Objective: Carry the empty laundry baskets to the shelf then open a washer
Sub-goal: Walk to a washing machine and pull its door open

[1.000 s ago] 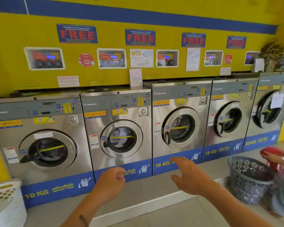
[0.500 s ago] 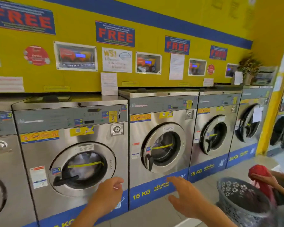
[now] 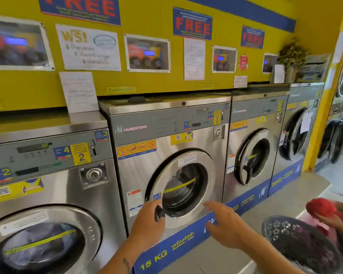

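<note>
A steel front-loading washer (image 3: 166, 123) marked 15 KG stands straight ahead, with a round glass door (image 3: 186, 186) and a yellow strip across the glass. My left hand (image 3: 147, 224) is closed around the black door handle (image 3: 159, 213) at the door's lower left. Whether the door has come off its latch I cannot tell. My right hand (image 3: 224, 222) hovers with fingers spread in front of the washer's blue base panel, holding nothing. A grey perforated laundry basket (image 3: 297, 244) sits on the floor at the lower right.
The washer on the left (image 3: 48, 175) has laundry behind its shut door. Two washers to the right (image 3: 253, 155) have doors ajar. Another person's hand holds a red cloth (image 3: 321, 208) above the basket. The machines stand on a raised tiled step (image 3: 285, 198).
I have moved closer and to the right along the row. My left hand went from hovering near the left washer to closing on the middle washer's door handle. My right hand stays open.
</note>
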### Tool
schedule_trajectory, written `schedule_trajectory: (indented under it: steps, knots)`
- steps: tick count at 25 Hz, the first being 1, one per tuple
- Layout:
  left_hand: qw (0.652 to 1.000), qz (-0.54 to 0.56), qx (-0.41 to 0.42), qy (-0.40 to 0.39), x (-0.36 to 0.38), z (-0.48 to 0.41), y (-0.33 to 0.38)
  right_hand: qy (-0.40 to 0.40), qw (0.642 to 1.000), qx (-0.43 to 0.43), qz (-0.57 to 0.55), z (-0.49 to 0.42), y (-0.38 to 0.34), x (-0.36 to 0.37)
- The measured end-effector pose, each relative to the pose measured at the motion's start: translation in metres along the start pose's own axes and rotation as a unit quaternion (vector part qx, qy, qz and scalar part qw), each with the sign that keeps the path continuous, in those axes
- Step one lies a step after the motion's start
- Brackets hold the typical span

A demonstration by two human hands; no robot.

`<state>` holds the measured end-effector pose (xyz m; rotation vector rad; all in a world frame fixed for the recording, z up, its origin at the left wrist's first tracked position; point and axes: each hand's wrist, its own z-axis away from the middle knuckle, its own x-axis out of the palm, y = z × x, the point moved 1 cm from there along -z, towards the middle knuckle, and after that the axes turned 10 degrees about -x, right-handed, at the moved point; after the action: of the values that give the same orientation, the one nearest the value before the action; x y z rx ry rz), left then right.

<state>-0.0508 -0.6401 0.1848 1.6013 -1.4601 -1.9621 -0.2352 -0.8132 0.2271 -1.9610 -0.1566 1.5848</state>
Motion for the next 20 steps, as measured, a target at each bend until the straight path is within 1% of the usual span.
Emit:
schedule_trajectory:
  steps: [2, 5, 8, 10, 13, 16, 18, 20]
  knots:
    - [1.000, -0.004, -0.018, 0.010, 0.020, -0.034, 0.004, -0.021, 1.000, -0.019, 0.007, -0.042, 0.021, -0.007]
    - [0.999, -0.010, -0.029, 0.045, 0.049, -0.086, 0.014, -0.038, 0.997, -0.069, 0.020, -0.110, 0.052, -0.022]
    - [0.997, -0.037, -0.051, 0.045, 0.072, -0.129, 0.016, -0.055, 0.992, -0.111, 0.036, -0.170, 0.063, -0.026]
    - [0.993, -0.076, -0.066, 0.053, 0.090, -0.160, 0.014, -0.074, 0.986, -0.131, 0.076, -0.214, 0.069, -0.024]
    - [0.983, -0.131, -0.072, 0.103, 0.105, -0.210, 0.005, -0.084, 0.974, -0.145, 0.153, -0.277, 0.067, -0.025]
    - [0.972, -0.187, -0.055, 0.131, 0.122, -0.246, -0.015, -0.090, 0.958, -0.150, 0.225, -0.331, 0.077, -0.018]
    - [0.969, -0.192, -0.037, 0.148, 0.136, -0.252, -0.027, -0.102, 0.947, -0.158, 0.262, -0.356, 0.088, -0.010]
    - [0.967, -0.185, -0.029, 0.175, 0.145, -0.253, -0.036, -0.103, 0.942, -0.166, 0.274, -0.372, 0.099, 0.002]
